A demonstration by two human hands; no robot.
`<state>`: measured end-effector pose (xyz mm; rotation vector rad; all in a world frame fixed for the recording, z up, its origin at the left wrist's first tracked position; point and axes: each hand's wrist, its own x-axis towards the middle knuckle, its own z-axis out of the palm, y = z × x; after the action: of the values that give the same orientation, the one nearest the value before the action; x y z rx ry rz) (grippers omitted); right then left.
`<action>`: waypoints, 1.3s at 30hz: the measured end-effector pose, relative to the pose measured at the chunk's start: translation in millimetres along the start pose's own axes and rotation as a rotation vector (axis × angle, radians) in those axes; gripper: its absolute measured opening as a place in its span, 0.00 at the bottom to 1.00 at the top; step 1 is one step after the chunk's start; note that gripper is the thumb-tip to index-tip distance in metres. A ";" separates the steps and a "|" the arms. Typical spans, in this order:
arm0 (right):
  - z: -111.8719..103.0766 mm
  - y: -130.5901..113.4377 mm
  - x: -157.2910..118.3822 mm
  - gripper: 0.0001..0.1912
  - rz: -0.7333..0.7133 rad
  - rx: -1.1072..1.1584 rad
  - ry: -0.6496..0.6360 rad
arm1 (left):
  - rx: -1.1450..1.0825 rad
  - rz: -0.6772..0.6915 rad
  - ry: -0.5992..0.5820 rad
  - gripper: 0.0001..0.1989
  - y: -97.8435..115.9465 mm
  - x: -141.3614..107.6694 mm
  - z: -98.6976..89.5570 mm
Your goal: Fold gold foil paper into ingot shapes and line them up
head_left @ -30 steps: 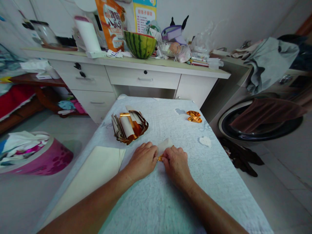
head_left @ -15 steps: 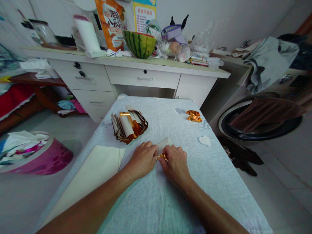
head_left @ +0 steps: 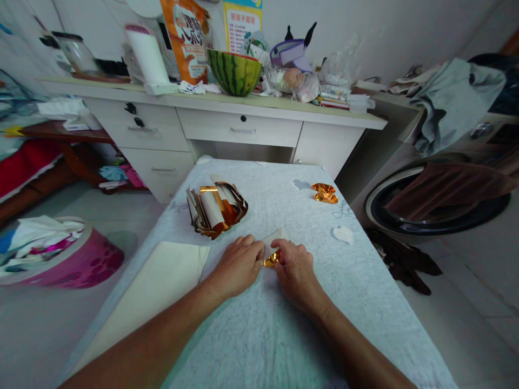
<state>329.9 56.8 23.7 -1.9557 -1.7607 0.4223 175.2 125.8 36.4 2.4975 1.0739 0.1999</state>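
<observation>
Between my two hands is a piece of shiny gold foil [head_left: 271, 260], crumpled, with a small white paper [head_left: 276, 236] just behind it. My left hand [head_left: 241, 265] is closed at the foil's left end, its fingertips partly hidden. From the other side, my right hand [head_left: 295, 266] pinches the foil's right end between thumb and forefinger. Two folded gold foil pieces [head_left: 325, 193] lie together near the table's far right corner. A brown and gold bundle of foil and paper strips [head_left: 217, 208] sits beyond my left hand. Cream paper sheets [head_left: 158, 286] lie under and beside my left forearm.
The cloth-covered table [head_left: 348, 324] stands before a white desk [head_left: 243, 127] carrying half a watermelon [head_left: 235, 73], an orange bag [head_left: 188, 46] and plastic bags. A pink bin [head_left: 89, 259] full of waste stands at left. A washing machine [head_left: 405, 140] is at right.
My right hand has shifted slightly right and its forefinger has lifted, so more of the gold foil shows. My left hand keeps its place. The view has moved slightly.
</observation>
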 end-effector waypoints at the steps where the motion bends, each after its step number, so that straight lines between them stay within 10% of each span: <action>1: -0.2 0.5 -0.1 0.24 -0.002 0.005 0.000 | 0.001 0.002 0.001 0.05 -0.3 0.1 0.3; 9: -5.7 0.1 -2.8 0.26 -0.024 0.056 -0.001 | -0.007 -0.016 -0.008 0.05 1.4 1.3 -0.9; 17: -12.8 20.1 -1.5 0.05 0.047 0.585 0.206 | -0.009 -0.028 0.034 0.03 2.9 2.0 0.5; 28: -8.9 30.0 12.4 0.14 0.113 -0.073 0.218 | -0.038 -0.037 0.077 0.03 4.3 2.1 3.2; 39: -7.4 30.3 11.0 0.12 0.093 0.034 0.193 | -0.086 -0.053 0.200 0.11 4.1 0.8 8.1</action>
<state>360.7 64.7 14.7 -1.9882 -1.5381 0.2822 180.8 121.3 30.8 2.4078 1.1821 0.4789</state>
